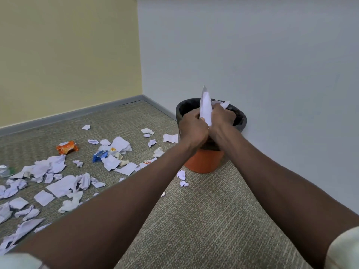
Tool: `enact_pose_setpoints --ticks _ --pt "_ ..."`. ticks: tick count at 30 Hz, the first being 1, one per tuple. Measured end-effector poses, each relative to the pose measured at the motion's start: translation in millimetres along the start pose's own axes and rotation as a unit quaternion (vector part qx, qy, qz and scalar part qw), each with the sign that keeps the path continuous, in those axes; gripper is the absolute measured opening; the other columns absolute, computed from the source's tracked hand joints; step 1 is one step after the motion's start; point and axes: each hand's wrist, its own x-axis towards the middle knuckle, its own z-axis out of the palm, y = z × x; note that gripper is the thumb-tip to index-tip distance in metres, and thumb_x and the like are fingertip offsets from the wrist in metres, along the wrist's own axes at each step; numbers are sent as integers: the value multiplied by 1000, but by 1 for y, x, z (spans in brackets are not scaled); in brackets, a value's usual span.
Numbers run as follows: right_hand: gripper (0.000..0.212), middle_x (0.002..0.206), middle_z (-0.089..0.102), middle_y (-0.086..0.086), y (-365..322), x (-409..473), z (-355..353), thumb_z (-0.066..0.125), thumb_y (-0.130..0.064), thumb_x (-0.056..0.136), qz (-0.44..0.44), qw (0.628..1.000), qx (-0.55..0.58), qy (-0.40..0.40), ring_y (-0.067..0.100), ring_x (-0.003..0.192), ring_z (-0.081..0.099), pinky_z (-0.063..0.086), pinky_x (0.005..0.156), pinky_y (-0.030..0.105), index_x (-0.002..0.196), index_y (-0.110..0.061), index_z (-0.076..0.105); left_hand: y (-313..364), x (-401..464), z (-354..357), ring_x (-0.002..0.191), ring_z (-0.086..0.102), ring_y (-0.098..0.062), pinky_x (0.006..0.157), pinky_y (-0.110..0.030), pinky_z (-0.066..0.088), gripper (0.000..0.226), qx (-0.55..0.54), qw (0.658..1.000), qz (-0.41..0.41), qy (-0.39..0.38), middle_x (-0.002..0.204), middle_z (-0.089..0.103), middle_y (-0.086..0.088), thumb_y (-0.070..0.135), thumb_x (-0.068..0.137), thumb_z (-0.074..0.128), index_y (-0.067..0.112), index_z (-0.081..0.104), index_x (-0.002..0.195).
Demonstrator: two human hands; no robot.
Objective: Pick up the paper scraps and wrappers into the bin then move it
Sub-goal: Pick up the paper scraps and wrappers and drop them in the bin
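Note:
An orange bin [204, 162] with a black liner [240, 121] stands against the pale wall. Over its mouth my left hand [191, 129] and my right hand [221, 119] press together, both clamped on a bunch of white paper scraps [205, 105] that sticks up between them. Several more white paper scraps [58, 185] lie spread over the carpet to the left. Among them are an orange wrapper [67, 146] and a blue wrapper [99, 155].
Two small scraps [181, 174] lie just in front of the bin. A crumpled clear plastic piece [4, 170] sits at the far left edge. Yellow and pale walls meet in the corner behind the bin. Grey-green carpet [204, 220] covers the floor.

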Motion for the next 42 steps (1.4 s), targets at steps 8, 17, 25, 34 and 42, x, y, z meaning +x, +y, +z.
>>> enact_pose_setpoints --ticks 8,17,25,34,42 --pt "33 97 46 11 -36 47 0 30 -7 103 151 973 116 -129 15 65 53 50 55 15 71 -8 37 32 66 20 80 58 -26 73 -31 47 16 3 980 -138 -141 103 63 -18 15 96 45 5 57 102" --pt "50 153 24 8 -18 65 8 37 -21 96 150 964 188 -115 38 140 26 35 105 65 145 -17 28 -19 91 -16 108 55 -28 94 -42 51 24 -52 968 -167 -182 121 52 -7 17 94 46 15 46 117" --pt "48 106 62 20 1 24 36 27 -27 103 94 978 115 -144 29 87 64 55 69 31 137 2 43 -24 66 -77 108 54 -29 90 -37 48 61 -41 977 -156 -140 115 49 -6 23 103 40 19 7 154" --pt "31 70 58 9 33 -61 80 28 -18 100 65 967 -20 -245 16 54 49 39 49 21 89 -7 54 -47 17 -182 88 53 -26 82 -40 52 58 8 985 -171 -36 75 36 2 27 104 37 22 5 153" --pt "20 72 64 15 124 -137 102 42 -15 95 68 900 -199 -381 19 49 51 36 46 21 88 -5 58 -107 -47 -259 94 61 -28 79 -40 55 59 115 968 -220 44 94 50 -7 33 103 38 11 9 150"
